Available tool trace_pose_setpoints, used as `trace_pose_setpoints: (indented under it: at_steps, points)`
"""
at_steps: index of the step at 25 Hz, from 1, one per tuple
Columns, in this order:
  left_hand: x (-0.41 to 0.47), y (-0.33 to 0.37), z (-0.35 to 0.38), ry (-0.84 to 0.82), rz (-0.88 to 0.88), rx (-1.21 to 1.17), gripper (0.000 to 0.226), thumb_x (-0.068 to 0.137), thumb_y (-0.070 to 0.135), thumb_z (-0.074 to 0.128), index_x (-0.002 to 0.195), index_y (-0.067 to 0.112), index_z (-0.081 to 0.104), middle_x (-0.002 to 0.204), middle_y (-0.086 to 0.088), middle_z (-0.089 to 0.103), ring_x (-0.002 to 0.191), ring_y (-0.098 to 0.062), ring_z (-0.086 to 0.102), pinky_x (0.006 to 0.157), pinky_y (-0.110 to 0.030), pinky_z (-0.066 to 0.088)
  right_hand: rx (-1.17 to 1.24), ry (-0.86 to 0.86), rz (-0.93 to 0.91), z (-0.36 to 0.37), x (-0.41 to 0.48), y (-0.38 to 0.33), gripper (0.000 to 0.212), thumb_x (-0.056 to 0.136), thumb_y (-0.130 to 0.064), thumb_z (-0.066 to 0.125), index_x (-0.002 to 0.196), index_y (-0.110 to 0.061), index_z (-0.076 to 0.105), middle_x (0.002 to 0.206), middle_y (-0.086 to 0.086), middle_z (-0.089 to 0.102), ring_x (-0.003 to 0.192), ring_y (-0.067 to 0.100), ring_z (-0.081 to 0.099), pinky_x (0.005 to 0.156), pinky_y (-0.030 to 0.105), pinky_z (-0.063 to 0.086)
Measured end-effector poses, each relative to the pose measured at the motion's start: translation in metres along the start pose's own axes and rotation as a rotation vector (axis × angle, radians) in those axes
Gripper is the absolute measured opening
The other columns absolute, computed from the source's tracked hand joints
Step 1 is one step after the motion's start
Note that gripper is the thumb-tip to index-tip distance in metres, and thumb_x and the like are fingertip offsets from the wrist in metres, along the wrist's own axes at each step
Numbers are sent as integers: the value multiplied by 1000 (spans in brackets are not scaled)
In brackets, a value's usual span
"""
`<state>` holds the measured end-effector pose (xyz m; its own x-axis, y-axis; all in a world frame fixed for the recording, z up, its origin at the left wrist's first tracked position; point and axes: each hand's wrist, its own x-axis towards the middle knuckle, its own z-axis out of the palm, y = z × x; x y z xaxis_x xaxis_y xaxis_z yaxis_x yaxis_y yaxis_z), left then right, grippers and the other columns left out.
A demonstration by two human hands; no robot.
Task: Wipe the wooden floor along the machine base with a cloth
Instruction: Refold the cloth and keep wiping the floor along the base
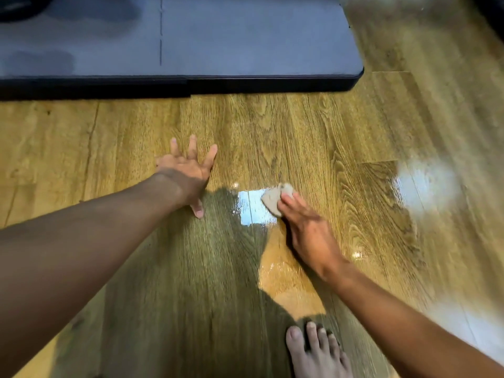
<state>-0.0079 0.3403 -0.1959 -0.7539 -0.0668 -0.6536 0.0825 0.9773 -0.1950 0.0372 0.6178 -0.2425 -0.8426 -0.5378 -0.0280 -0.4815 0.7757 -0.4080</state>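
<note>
Foot: Your bare foot (319, 353) stands on the wooden floor (300, 126) at the bottom edge of the view, toes pointing toward the machine base (218, 45).
Shadow: A dark shadow (191, 268) covers the boards between your two forearms.
Right hand: Your right hand (308, 230) reaches forward past the foot, palm down. Its fingers (293, 203) are straight and held close together, and they press flat on the near edge of the cloth.
Cloth: The cloth (275, 199) is a small, crumpled, beige-grey piece. It lies on the floor under your right fingertips, near the centre of the view and well short of the machine base.
Wet patch: A glossy wet patch (252, 207) touches the left side of the cloth and reflects light.
Left hand: Your left hand (185, 170) is planted palm down on the bare boards, left of the cloth and apart from it. Its fingers (210, 156) are spread wide and hold nothing.
Machine base: A flat grey slab with a dark front edge and a rounded right corner sits on the floor across the top of the view. A strip of dry boards separates it from both hands.
</note>
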Motion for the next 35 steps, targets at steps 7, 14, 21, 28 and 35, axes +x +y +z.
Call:
trace_pose_setpoints:
  at_steps: [7, 14, 21, 28, 35]
  points:
    - [8, -10, 8, -77, 23, -130, 141, 59, 65, 73, 143, 17, -30, 147, -24, -30, 138, -51, -9, 110, -56, 22, -15, -155, -180, -9, 31, 3, 59, 91, 2, 50, 142, -24, 36, 152, -2, 28, 139, 16, 30, 101, 38, 47]
    - [15, -18, 19, -78, 87, -143, 116, 60, 64, 72, 150, 18, 15, 154, -25, 12, 138, -49, 18, 108, -56, 28, -41, -67, -275, 10, 44, -3, 49, 82, 0, 57, 130, -12, 55, 139, 2, 49, 133, 20, 38, 101, 45, 43]
    - [15, -17, 22, -22, 76, -186, 135, 62, 61, 70, 143, 15, -27, 153, -25, -11, 138, -50, -3, 111, -55, 18, -118, -47, -143, -8, 195, 23, 39, 100, -9, 42, 138, -16, 45, 151, -4, 32, 125, 25, 52, 101, 40, 45]
    - [17, -15, 18, -42, 89, -242, 136, 62, 57, 73, 140, 12, -29, 142, -27, -30, 134, -55, -12, 110, -61, 22, -119, -57, -242, 11, 166, -2, 46, 91, -11, 34, 135, -16, 48, 147, 3, 38, 129, 26, 46, 88, 42, 54]
    - [9, -14, 12, -33, 114, -234, 133, 63, 55, 72, 146, 9, -22, 147, -31, -23, 135, -56, -7, 108, -61, 25, -138, 56, -28, -8, 249, 17, 31, 99, -8, 42, 122, -16, 60, 137, -2, 52, 116, 21, 58, 100, 42, 47]
